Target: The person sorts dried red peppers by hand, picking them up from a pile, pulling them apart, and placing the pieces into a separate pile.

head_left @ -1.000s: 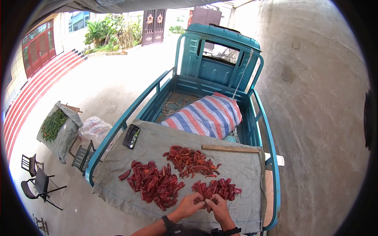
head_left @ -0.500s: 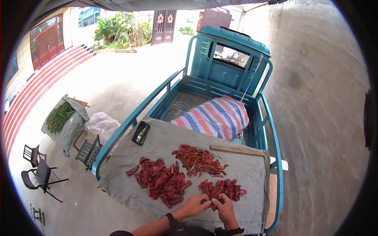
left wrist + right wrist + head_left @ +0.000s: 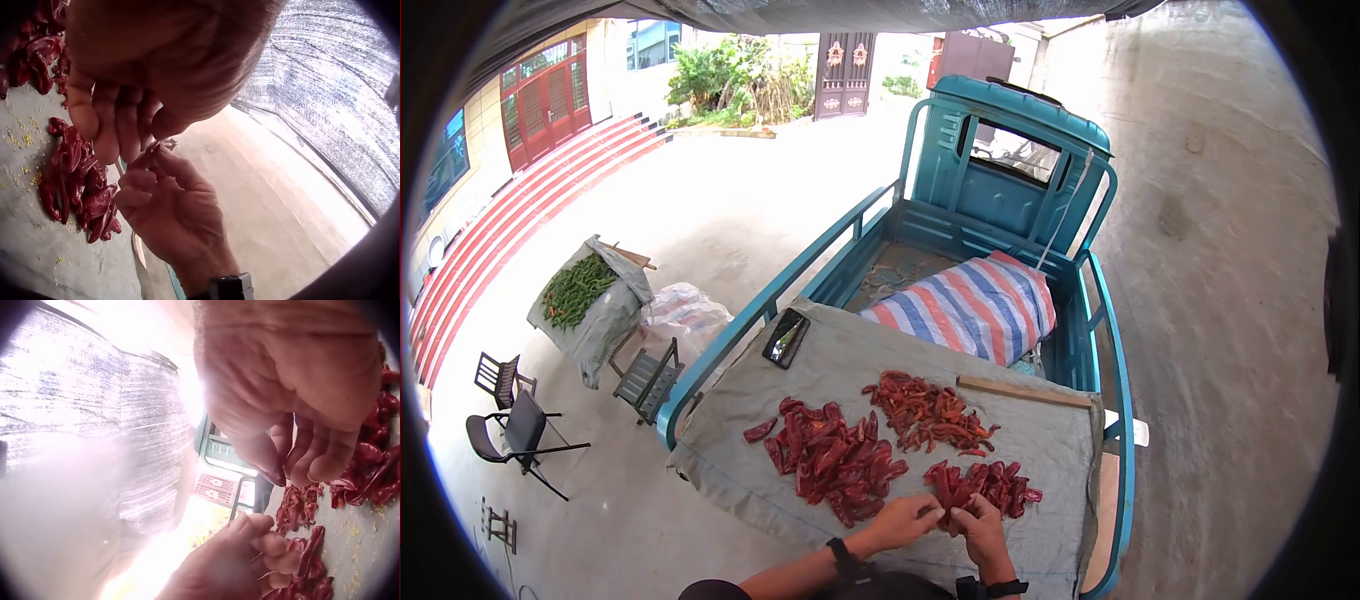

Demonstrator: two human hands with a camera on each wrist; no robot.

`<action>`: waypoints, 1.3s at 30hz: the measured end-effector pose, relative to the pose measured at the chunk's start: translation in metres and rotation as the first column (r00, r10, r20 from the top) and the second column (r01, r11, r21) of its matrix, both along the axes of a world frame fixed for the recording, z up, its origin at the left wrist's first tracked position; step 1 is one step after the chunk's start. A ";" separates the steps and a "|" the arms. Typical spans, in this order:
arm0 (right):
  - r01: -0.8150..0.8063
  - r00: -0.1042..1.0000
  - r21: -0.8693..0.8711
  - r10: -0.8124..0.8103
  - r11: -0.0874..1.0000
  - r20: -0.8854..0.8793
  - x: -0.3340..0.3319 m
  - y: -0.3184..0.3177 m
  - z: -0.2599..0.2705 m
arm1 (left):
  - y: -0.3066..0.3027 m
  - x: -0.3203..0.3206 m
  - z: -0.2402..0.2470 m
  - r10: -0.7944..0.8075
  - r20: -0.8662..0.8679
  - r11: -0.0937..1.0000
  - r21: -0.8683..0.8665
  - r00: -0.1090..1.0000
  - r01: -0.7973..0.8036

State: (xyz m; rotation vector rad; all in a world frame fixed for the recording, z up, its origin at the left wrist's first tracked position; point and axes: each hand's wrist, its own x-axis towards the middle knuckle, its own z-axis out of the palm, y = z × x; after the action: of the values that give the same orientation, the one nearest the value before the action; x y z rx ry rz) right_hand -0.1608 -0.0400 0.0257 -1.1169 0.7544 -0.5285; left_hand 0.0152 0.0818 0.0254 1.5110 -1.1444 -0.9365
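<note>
My right hand pinches a dark red dried pepper between thumb and fingers, low over the cloth's near edge. Facing it, my left hand has its fingers bent and its thumb near the forefinger. In the right wrist view a small gap separates the fingertips of the two hands; I cannot tell whether the left one holds anything. Just beyond the hands lies a small pile of red peppers. A larger pile of red peppers is to the left, and a pile of smaller, orange-red peppers behind.
The grey cloth covers the rear of a teal cargo tricycle bed. On it are a phone, a wooden strip and yellow seeds. A striped sack lies beyond. Chairs and green peppers stand left.
The whole head view has shifted to the right as the head turned. My hands, close together at the fingertips earlier, have drawn slightly apart. The pepper piles look the same.
</note>
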 end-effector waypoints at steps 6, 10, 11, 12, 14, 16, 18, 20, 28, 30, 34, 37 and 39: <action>0.173 0.983 -0.017 -0.174 0.985 -0.057 -0.009 -0.011 0.004 | 0.006 0.012 0.003 0.079 0.080 0.996 0.040 0.994 -0.082; 0.171 0.982 -0.102 -0.177 0.980 -0.058 -0.020 -0.020 -0.008 | 0.007 0.019 -0.009 0.110 0.072 0.992 0.048 0.991 -0.113; 0.176 0.981 -0.124 -0.184 0.976 -0.053 -0.021 -0.021 -0.010 | 0.008 0.019 -0.009 0.131 0.085 0.990 0.038 0.988 -0.135; 0.183 0.980 -0.146 -0.192 0.972 -0.050 -0.023 -0.022 -0.013 | 0.008 0.019 -0.009 0.152 0.096 0.987 0.029 0.984 -0.155; 0.183 0.979 -0.156 -0.195 0.971 -0.065 -0.024 -0.025 -0.011 | 0.008 0.020 -0.007 0.184 0.105 0.982 0.017 0.977 -0.187; 0.204 0.973 -0.161 -0.218 0.966 -0.078 -0.024 -0.026 -0.010 | 0.010 0.022 -0.010 0.194 0.091 0.980 0.036 0.977 -0.198; 0.226 0.965 -0.192 -0.246 0.955 -0.088 -0.024 -0.029 -0.012 | 0.012 0.025 -0.014 0.190 0.146 0.979 0.041 0.971 -0.198; 0.247 0.952 -0.246 -0.282 0.937 -0.119 -0.022 -0.026 0.003 | 0.017 0.025 -0.010 0.180 0.138 0.981 0.052 0.974 -0.189; 0.303 0.911 -0.284 -0.364 0.910 -0.194 -0.029 -0.039 -0.013 | 0.034 0.026 -0.019 0.086 0.183 0.963 0.235 0.979 -0.128; 0.315 0.905 -0.286 -0.377 0.905 -0.196 -0.028 -0.042 -0.011 | 0.034 0.031 -0.024 0.125 0.202 0.962 0.213 0.971 -0.168; 0.292 0.900 -0.341 -0.377 0.894 -0.219 -0.029 -0.048 -0.013 | 0.027 0.044 -0.018 0.278 0.327 0.929 0.148 0.903 -0.339; 0.246 0.882 -0.421 -0.382 0.873 -0.276 -0.031 -0.049 -0.025 | 0.021 0.053 -0.015 0.329 0.459 0.912 0.072 0.825 -0.404; 0.210 0.863 -0.512 -0.404 0.833 -0.304 -0.033 -0.047 -0.031 | 0.014 0.057 -0.021 0.283 0.602 0.927 0.029 0.747 -0.375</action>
State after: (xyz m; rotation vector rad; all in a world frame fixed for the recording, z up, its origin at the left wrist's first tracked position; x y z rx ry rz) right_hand -0.1936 -0.0869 -0.0056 -1.5912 1.2314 -0.8014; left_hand 0.0718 0.0957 0.0041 2.1367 -1.1811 -0.3006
